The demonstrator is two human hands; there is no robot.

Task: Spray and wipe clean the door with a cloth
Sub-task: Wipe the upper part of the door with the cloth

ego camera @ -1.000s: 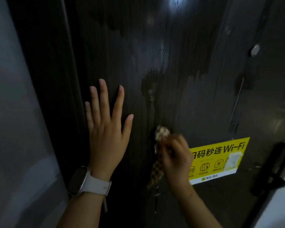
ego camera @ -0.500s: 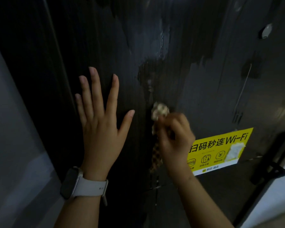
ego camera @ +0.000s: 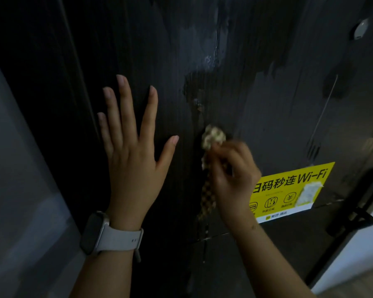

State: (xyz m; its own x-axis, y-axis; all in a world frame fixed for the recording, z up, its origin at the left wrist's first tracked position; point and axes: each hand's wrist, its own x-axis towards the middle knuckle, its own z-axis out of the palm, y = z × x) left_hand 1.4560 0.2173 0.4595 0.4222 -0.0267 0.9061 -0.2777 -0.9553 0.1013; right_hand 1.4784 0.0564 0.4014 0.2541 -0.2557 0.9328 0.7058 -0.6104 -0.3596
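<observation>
- Nearest the camera, on the left wrist, a watch (ego camera: 95, 232) with a dark face and a pale strap sits just below the left hand (ego camera: 131, 162).
- Left hand: fingers straight and spread wide, palm flat against the dark door (ego camera: 172, 50), holding nothing.
- Right of it, the right hand (ego camera: 233, 177) has its fingers curled round a checked cloth (ego camera: 212, 137); its fingertips are blurred.
- Cloth: a bunched pale end pokes out above the knuckles and presses on the door near its middle, while a darker checked tail hangs down beside the wrist.
- Just right of the right hand, a yellow Wi-Fi sticker (ego camera: 297, 183) is stuck to the door, partly hidden by the hand, with a torn pale patch at its right end.
- Farther up, the door shows dull streaks and a darker wet-looking patch above the cloth.
- At the far right edge, a dark door handle (ego camera: 362, 214) juts out; a small round pale fitting (ego camera: 361, 30) sits high up.
</observation>
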